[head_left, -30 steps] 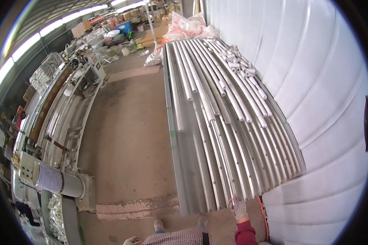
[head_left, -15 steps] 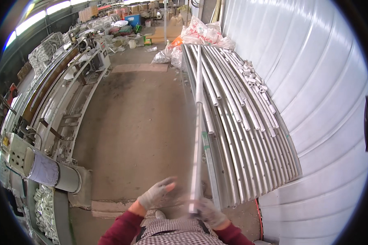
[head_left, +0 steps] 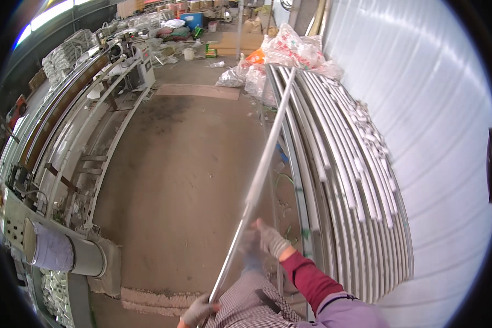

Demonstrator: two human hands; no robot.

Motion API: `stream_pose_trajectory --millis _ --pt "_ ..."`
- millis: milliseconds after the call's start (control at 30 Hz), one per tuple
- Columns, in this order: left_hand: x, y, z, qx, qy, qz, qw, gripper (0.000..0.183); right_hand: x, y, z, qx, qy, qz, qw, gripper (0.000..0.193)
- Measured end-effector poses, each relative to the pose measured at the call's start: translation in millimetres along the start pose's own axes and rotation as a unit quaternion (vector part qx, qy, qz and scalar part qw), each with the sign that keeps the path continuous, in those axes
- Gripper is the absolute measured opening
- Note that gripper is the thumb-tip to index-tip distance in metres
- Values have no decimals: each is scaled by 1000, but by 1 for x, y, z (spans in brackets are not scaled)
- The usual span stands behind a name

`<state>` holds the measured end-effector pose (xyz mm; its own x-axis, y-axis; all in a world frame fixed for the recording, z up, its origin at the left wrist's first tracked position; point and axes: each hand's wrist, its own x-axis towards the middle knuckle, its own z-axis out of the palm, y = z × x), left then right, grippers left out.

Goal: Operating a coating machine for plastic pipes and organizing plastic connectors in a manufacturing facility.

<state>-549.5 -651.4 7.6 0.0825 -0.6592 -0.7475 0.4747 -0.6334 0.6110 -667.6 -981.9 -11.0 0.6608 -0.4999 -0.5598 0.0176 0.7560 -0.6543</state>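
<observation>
Silver rod [head_left: 233, 243] held low by left grip [head_left: 198, 311], white tube [head_left: 271, 142] farther up, right grip [head_left: 272, 239] nearby, hold unclear

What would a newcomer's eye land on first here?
The long pole slants up the middle, its lower end in the left hand, the right hand close beside it. Next come the row of pale tubes along the right and plastic bags heaped beyond its far end.

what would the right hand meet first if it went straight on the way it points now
Most likely the long pole slanting across the view: the right hand points up and left toward it, though the depth between them is hard to judge.
</observation>
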Motion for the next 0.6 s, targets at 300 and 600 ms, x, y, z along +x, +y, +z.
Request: stream_pose_trajectory --millis 300,600 --pt "62 -20 11 260 199 -114 938 36 275 -187 -54 65 169 -47 982 39" --pt "62 -59 22 309 305 -206 877 25 223 -164 -40 40 150 -11 988 43"
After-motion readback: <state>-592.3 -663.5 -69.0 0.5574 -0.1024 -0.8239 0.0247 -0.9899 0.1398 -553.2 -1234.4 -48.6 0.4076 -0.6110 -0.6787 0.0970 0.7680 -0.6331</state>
